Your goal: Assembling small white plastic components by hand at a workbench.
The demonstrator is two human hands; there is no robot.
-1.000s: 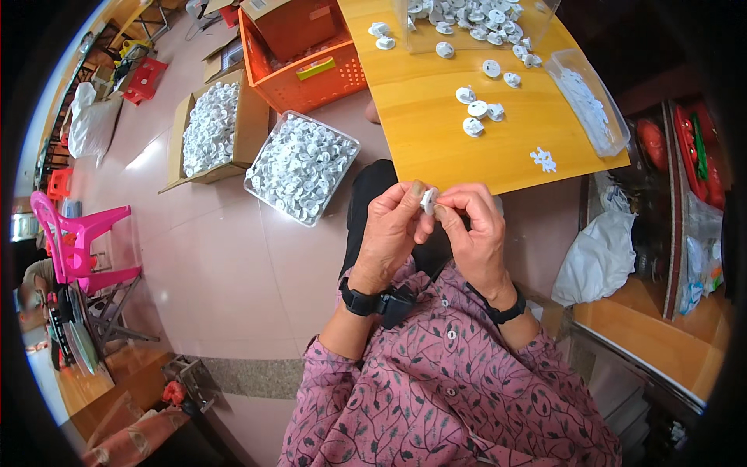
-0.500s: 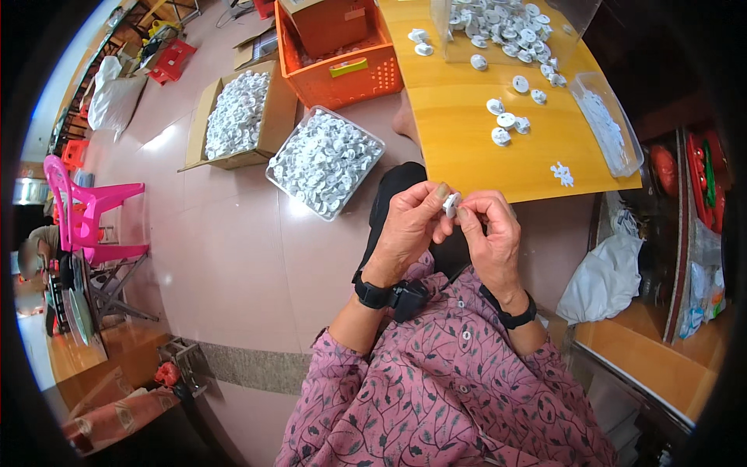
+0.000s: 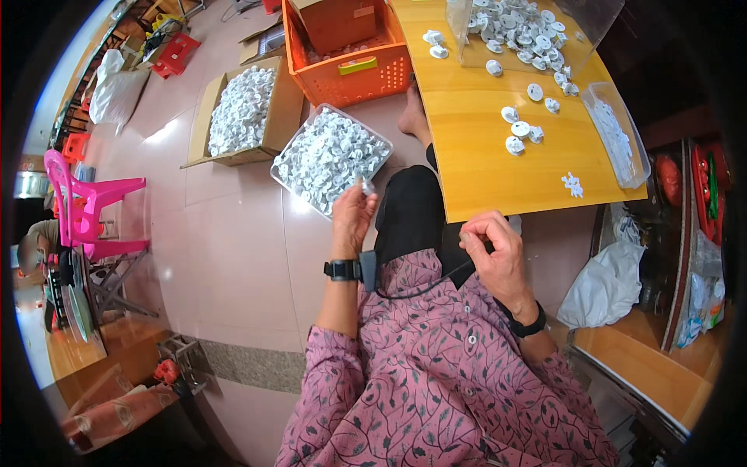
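My left hand (image 3: 353, 219) is raised at the near right edge of a clear square tub (image 3: 289, 185) filled with small white plastic parts (image 3: 327, 156). Between its fingertips it grips a white round plastic part (image 3: 368, 187). By the near edge of the yellow table (image 3: 475, 183), my right hand (image 3: 498, 253) is closed, thumb against curled fingers. Whether something small sits in that pinch cannot be made out. On the table lie several loose white round parts (image 3: 515, 145) and a small pile of tiny white pieces (image 3: 573, 185).
A cardboard box (image 3: 282, 117) of white parts and an orange crate (image 3: 350, 82) stand beyond the tub. On the table are a clear bin (image 3: 475, 50) of parts and a long clear container (image 3: 636, 159). A pink chair (image 3: 93, 194) stands left; a white bag (image 3: 603, 280) lies right.
My hands have parted. The left moved left from the right hand to the tub, carrying the white round part; the right stays near the table edge, slightly lower.
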